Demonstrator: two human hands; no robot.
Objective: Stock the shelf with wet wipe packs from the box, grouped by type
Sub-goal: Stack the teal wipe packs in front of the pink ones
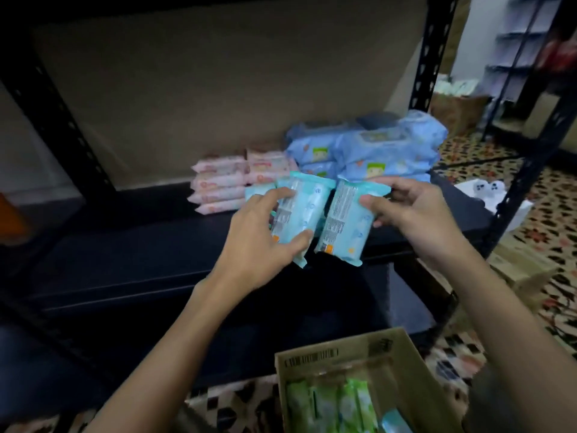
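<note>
Teal wipe packs (pixel 299 210), gripped by the left hand (pixel 262 242), and another (pixel 346 217) gripped by the right hand (pixel 415 217), stand upright just below the pink stack (pixel 218 185) at frame centre.

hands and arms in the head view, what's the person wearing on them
Nothing that shows: the left hand and right hand are bare, with no gloves, rings, watch or bracelets in view. Both forearms are bare down to the frame's lower edge, with no sleeve showing.

Looks like a home storeroom: black metal shelving (pixel 429 57) against a plain wall, patterned tile floor (pixel 549 214), cardboard box (pixel 402 351) of stock, wet wipe packs (pixel 368 151) stacked in groups.
</note>
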